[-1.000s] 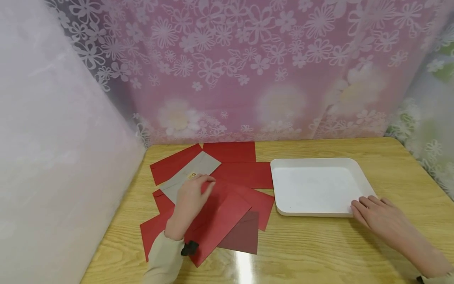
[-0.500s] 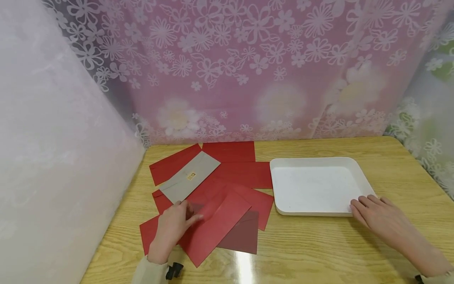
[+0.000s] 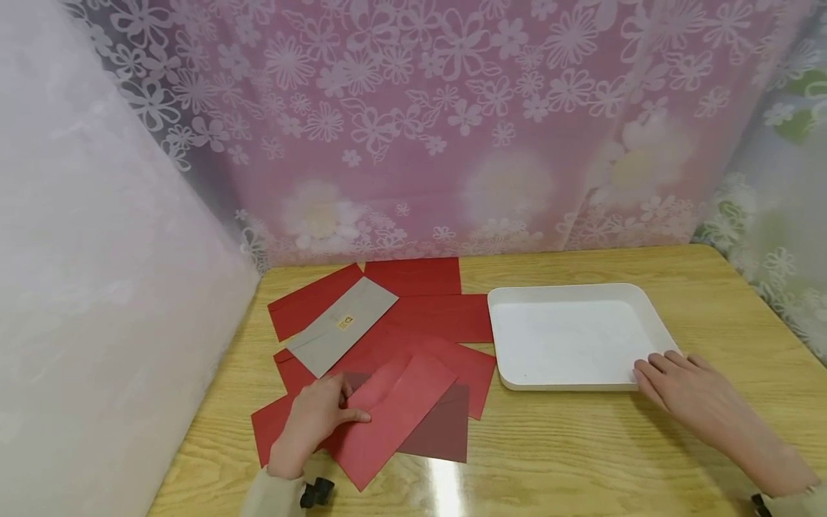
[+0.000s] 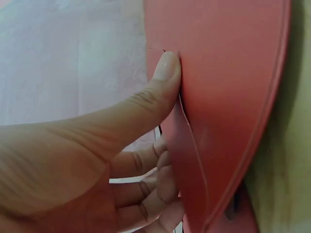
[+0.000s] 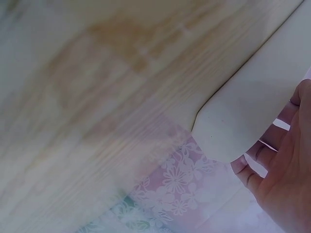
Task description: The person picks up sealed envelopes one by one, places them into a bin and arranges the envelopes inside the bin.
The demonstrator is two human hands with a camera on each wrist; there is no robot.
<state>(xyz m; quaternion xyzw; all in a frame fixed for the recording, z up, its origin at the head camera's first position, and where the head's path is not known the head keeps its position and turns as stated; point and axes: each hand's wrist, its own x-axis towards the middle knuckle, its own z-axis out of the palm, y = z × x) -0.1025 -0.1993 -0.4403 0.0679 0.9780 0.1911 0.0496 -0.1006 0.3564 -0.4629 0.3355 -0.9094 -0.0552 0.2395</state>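
My left hand pinches the left edge of a light-red envelope on top of a loose pile. In the left wrist view, its thumb lies on the near face of the raised, bowed paper, with the other fingers behind it. My right hand grips the near right corner of a shallow white tray. Fingers hook over the rim there; the right wrist view shows them beside the tray's outer wall. A grey envelope with a small gold mark lies just beyond the left hand.
Several darker red envelopes overlap on the wooden table, reaching the tray's left side. A maroon one shows beneath the light-red envelope. A pale sheet stands at left, and a pink flowered cloth hangs behind.
My left hand has moved back from over the grey envelope toward me and taken hold of the light-red envelope, whose left edge now lifts. The right hand stays on the tray.
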